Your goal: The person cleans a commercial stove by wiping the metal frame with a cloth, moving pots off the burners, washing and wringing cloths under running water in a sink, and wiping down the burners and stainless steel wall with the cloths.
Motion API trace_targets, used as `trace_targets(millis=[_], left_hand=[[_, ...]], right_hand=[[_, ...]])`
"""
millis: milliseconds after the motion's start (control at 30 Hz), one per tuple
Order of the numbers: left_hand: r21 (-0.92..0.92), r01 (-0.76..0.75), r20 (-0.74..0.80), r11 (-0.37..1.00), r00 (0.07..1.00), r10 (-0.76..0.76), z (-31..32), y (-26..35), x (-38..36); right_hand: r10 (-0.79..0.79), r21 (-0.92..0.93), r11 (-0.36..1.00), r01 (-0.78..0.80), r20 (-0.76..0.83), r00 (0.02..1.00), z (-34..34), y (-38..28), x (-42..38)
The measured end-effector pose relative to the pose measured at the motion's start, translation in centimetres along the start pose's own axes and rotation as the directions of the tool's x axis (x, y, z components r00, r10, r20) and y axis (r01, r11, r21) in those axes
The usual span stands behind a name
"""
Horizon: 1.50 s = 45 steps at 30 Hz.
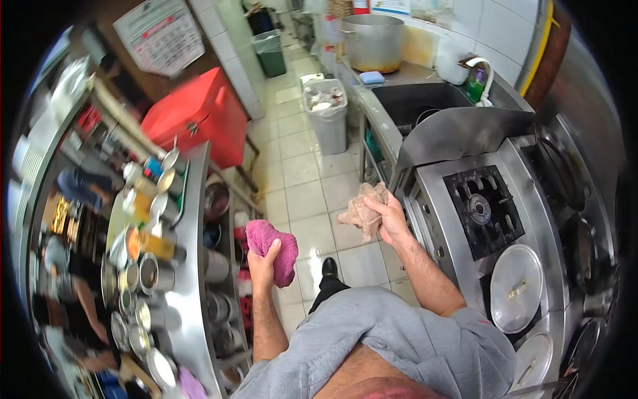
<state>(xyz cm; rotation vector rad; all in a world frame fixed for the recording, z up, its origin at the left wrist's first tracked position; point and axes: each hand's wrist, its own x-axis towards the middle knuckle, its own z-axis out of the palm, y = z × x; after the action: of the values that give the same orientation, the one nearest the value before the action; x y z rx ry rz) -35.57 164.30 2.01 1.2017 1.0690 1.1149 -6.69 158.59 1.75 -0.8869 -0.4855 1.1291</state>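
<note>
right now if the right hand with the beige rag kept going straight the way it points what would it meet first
Probably the front edge of the steel stove counter. The right hand, gripping the beige rag, points up and ahead alongside that edge, with tiled floor below. Depth is unclear, so it might pass beside it toward the sink.

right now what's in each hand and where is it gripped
The left hand grips a pink cloth at its lower edge. The right hand holds a beige rag, fingers bunched around its right side.
</note>
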Motion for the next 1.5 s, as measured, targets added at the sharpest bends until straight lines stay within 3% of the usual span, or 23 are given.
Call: trace_targets(millis=[100, 167, 233, 300, 367, 433, 533, 600, 633, 667, 733, 767, 800, 833, 967, 1033, 1100, 1233, 1300, 1333, 1400, 1433, 1500], left_hand=[[0.036, 0.035, 0.101, 0.999, 0.994, -0.039, 2.8, 0.9, 10.2], [0.079, -0.081, 0.202, 0.994, 0.977, 0.064, 5.2, 1.8, 16.4], [0.027, -0.051, 0.287, 0.998, 0.957, 0.041, 7.9, 3.8, 21.5], [0.019, -0.038, 0.384, 0.999, 0.923, 0.028, 10.5, 5.1, 26.3], [0.033, -0.052, 0.437, 0.998, 0.899, 0.033, 13.4, 5.8, 30.1], [0.033, -0.084, 0.488, 0.996, 0.871, 0.057, 16.9, 6.5, 33.5], [-0.041, -0.141, 0.534, 0.989, 0.833, 0.141, 22.5, 7.5, 37.7], [0.036, -0.11, 0.638, 0.993, 0.768, 0.062, 26.1, 9.0, 40.5], [0.032, -0.126, 0.651, 0.992, 0.755, 0.075, 28.6, 9.4, 42.1], [-0.019, -0.155, 0.658, 0.988, 0.742, 0.129, 30.9, 9.9, 43.4], [-0.036, -0.172, 0.704, 0.984, 0.695, 0.147, 34.9, 10.8, 45.7], [-0.032, -0.175, 0.722, 0.984, 0.677, 0.143, 37.4, 11.4, 47.2], [-0.066, -0.206, 0.746, 0.976, 0.64, 0.185, 39.8, 11.5, 48.5], [-0.102, -0.228, 0.767, 0.968, 0.601, 0.222, 41.9, 11.4, 49.4], [-0.096, -0.097, 0.874, 0.991, 0.469, 0.131, 51.7, 12.2, 52.7], [-0.24, -0.322, 0.861, 0.916, 0.366, 0.354, 57.4, 10.1, 55.4], [-0.289, -0.302, 0.874, 0.909, 0.303, 0.379, 62.9, 8.5, 57.7], [-0.227, -0.446, 0.901, 0.866, 0.241, 0.361, 72.3, 4.9, 62.2], [-0.11, -0.713, 0.894, 0.692, 0.233, 0.383, 76.3, 3.7, 63.7], [-0.14, -0.699, 0.9, 0.701, 0.204, 0.384, 77.9, 3.1, 64.4], [0.129, -0.78, 0.909, 0.612, 0.34, 0.242, 79.7, 1.6, 65.2], [0.111, -0.781, 0.918, 0.615, 0.317, 0.237, 79.9, 0.9, 64.6], [0.206, -0.889, 0.756, 0.409, 0.41, 0.51, 79.7, -0.5, 62.5]], right_hand=[[-0.11, 0.014, 0.993, 0.113, -0.138, 0.984, 0.6, -1.1, 7.7], [-0.26, -0.107, 0.965, 0.239, -0.294, 0.92, 0.9, -2.2, 12.4], [-0.387, -0.322, 0.906, 0.274, -0.369, 0.845, 1.4, -4.6, 17.0], [-0.613, -0.543, 0.747, 0.383, -0.342, 0.712, 0.5, -6.6, 23.0], [-0.801, -0.875, 0.408, 0.262, -0.205, 0.562, -1.3, -8.8, 29.0], [-0.887, -0.978, 0.136, 0.16, -0.048, 0.46, -3.9, -9.7, 35.7], [-0.834, -0.98, -0.199, 0.029, 0.185, 0.519, -6.5, -9.4, 43.7], [-0.638, -0.853, -0.459, -0.247, 0.123, 0.76, -7.1, -8.0, 47.1], [-0.685, -0.89, -0.367, -0.27, 0.062, 0.726, -7.9, -6.3, 48.0], [-0.736, -0.898, -0.409, -0.164, 0.219, 0.641, -12.2, -1.8, 50.1], [-0.704, -0.967, -0.186, -0.176, 0.006, 0.71, -11.1, -1.7, 48.2], [-0.716, -0.965, -0.172, -0.196, -0.014, 0.698, -11.0, -4.2, 48.4], [-0.486, -0.938, 0.011, -0.345, -0.307, 0.818, -11.0, -6.3, 48.1], [-0.17, -0.84, 0.142, -0.523, -0.541, 0.823, -11.7, -7.6, 48.0], [-0.328, -0.704, 0.357, -0.614, -0.71, 0.624, -16.5, -11.5, 48.6], [-0.431, -0.67, 0.531, -0.519, -0.741, 0.515, -20.8, -12.1, 48.7], [-0.542, -0.687, 0.509, -0.518, -0.724, 0.427, -24.2, -13.2, 48.0], [-0.623, -0.657, 0.576, -0.486, -0.738, 0.259, -22.7, -19.0, 45.3], [-0.62, -0.606, 0.63, -0.486, -0.769, 0.157, -22.6, -21.5, 44.8], [-0.65, -0.607, 0.615, -0.504, -0.752, 0.112, -23.4, -22.1, 45.0], [-0.646, -0.576, 0.638, -0.511, -0.761, 0.051, -24.8, -23.2, 45.3], [-0.638, -0.561, 0.657, -0.504, -0.77, 0.026, -25.5, -23.5, 45.4], [-0.681, -0.645, 0.571, -0.509, -0.718, 0.146, -31.2, -21.8, 46.2]])
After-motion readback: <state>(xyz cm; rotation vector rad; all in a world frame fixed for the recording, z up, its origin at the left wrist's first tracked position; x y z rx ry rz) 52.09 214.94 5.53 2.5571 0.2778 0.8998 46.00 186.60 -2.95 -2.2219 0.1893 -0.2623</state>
